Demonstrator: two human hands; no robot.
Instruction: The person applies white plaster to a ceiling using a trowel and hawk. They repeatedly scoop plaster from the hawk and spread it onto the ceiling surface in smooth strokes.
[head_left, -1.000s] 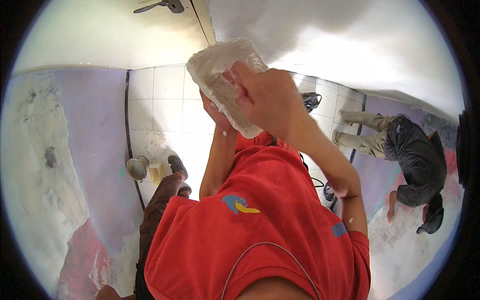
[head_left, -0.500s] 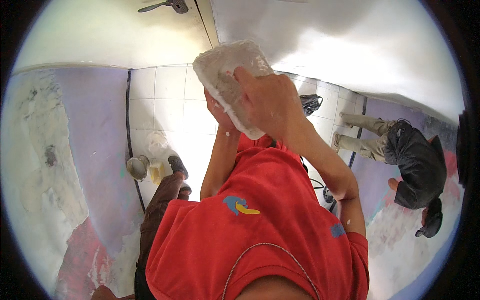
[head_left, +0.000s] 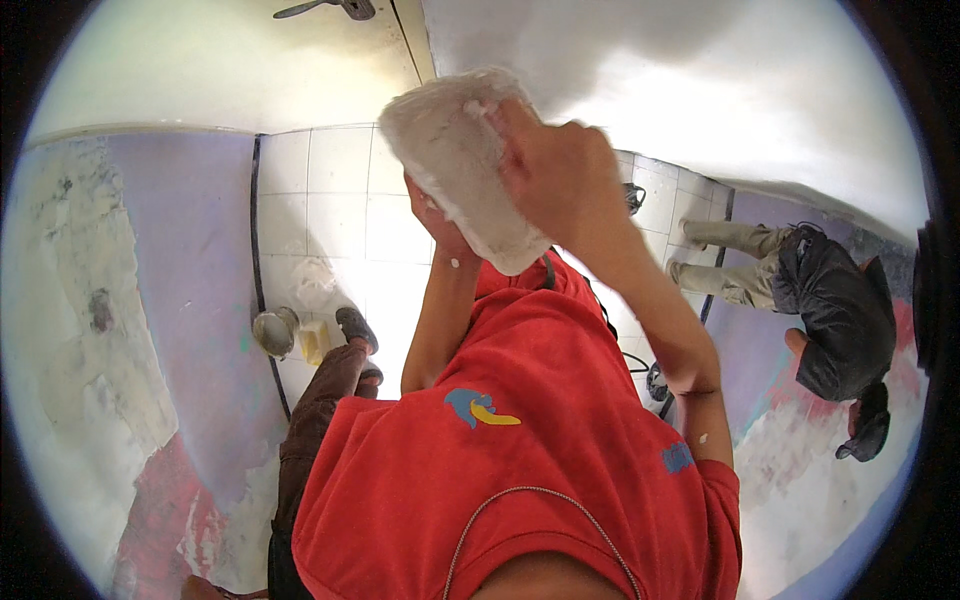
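A rectangular, tub-like piece smeared with white putty (head_left: 445,165) is tilted up in front of my chest. My left hand (head_left: 435,222) grips it from underneath; the piece hides most of those fingers. Over its right side, my right hand (head_left: 572,175) is closed, its fingertips down at the putty surface. Whatever that hand may hold is hidden and slightly blurred. White putty spots mark both forearms.
A metal bucket (head_left: 275,332) and a yellowish container (head_left: 314,342) stand at the left wall, by another person's foot (head_left: 356,328). At right, a person in dark clothes (head_left: 835,310) bends by a patchy wall. A door handle (head_left: 335,8) is ahead.
My right hand has moved up and slightly right across the putty-smeared piece. The piece has shifted a little and turned more of its surface toward me. The person at right moved slightly.
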